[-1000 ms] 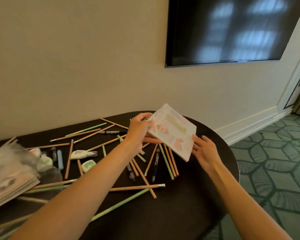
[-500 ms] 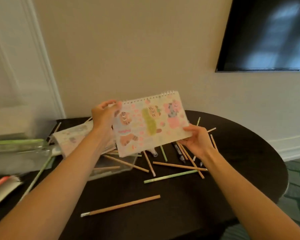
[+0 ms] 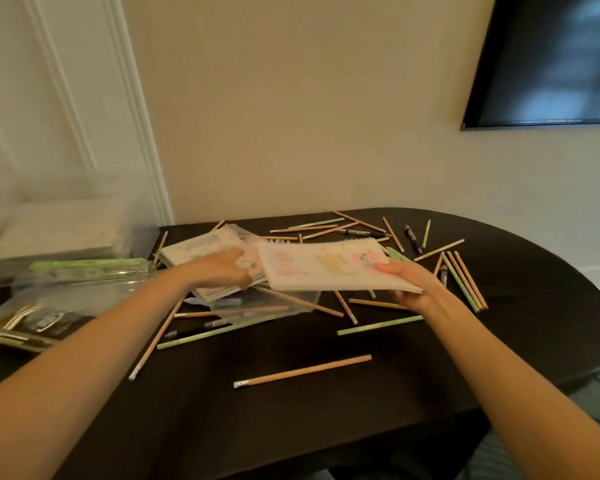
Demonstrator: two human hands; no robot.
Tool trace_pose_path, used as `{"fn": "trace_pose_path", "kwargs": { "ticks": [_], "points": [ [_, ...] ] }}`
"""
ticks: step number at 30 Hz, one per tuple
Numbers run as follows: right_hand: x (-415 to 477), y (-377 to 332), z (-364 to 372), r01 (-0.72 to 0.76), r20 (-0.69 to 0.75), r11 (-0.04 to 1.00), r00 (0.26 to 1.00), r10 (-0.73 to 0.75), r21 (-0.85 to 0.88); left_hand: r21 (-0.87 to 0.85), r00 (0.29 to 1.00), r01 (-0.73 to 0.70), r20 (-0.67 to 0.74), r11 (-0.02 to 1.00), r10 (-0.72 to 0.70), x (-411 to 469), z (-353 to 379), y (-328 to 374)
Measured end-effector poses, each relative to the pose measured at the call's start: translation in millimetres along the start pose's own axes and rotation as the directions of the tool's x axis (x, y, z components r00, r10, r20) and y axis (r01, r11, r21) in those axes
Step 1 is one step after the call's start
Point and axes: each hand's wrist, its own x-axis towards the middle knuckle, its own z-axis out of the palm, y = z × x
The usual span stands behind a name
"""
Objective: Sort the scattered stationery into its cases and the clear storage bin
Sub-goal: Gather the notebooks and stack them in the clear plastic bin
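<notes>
Pastel-printed and spiral-bound, the notebook (image 3: 326,268) you are carrying hangs just above the dark table (image 3: 499,306), nearly flat. Your right hand (image 3: 407,284) pinches its right edge, thumb on top and fingers underneath. Your left hand (image 3: 222,271) sits at the notebook's left end, where it overlaps a second notebook (image 3: 201,249) lying just left of it. Blur hides those fingers, so I cannot tell whether they grip anything.

If you mean to stack it, I would keep it level and slide it leftward so its edges line up with the lower one. Support the left end from below so the cover does not droop and sweep pencils off the table.

Counting: two notebooks. Two black markers (image 3: 412,237) lie behind and to the right of the carried notebook. Roughly two dozen pencils lie around it, mostly wood-coloured, some green. One lone pencil (image 3: 302,370) lies in front of it, well apart. A clear plastic case (image 3: 84,275) lies well to its left.
</notes>
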Motion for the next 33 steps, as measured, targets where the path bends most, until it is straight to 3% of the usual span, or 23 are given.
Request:
{"fn": "trace_pose_path", "kwargs": {
  "ticks": [2, 5, 7, 10, 14, 19, 27, 33],
  "points": [
    [-4, 5, -2, -0.055, 0.035, 0.996, 0.998, 0.058, -0.075, 0.194, 0.999, -0.006, 0.033, 0.981, 0.000, 4, 15, -6],
    [-6, 11, 4, -0.056, 0.013, 0.981, 0.998, 0.060, -0.184, 0.342, 0.981, 0.078, -0.191, 0.936, -0.012, 15, 27, -14],
    [-4, 13, 12, -0.007, -0.048, 0.988, 0.999, 0.000, -0.157, 0.269, 0.948, 0.097, -0.318, 0.958, -0.006, 12, 25, -14],
    [-2, 18, 28, 0.096, -0.177, 0.991, 0.978, -0.111, -0.092, 0.156, 0.907, 0.017, -0.418, 0.988, 0.050, 3, 16, -10],
    [-6, 37, 52, 0.205, -0.254, 0.972, 0.940, -0.229, -0.118, 0.122, 0.921, 0.052, -0.389, 0.991, -0.001, 1, 15, -8],
    [-10, 60, 70, 0.242, -0.356, 0.970, 0.909, -0.217, 0.028, 0.138, 0.929, 0.217, -0.332, 0.966, -0.161, -6, 20, -3],
    [-5, 72, 105, 0.307, -0.384, 0.952, 0.878, -0.287, -0.008, 0.313, 0.931, 0.162, -0.362, 0.936, -0.040, -16, 25, 5],
    [3, 87, 144, 0.191, -0.218, 0.980, 0.960, -0.174, 0.058, 0.295, 0.934, 0.093, -0.356, 0.951, 0.020, -13, 29, 0]
  ]
}}
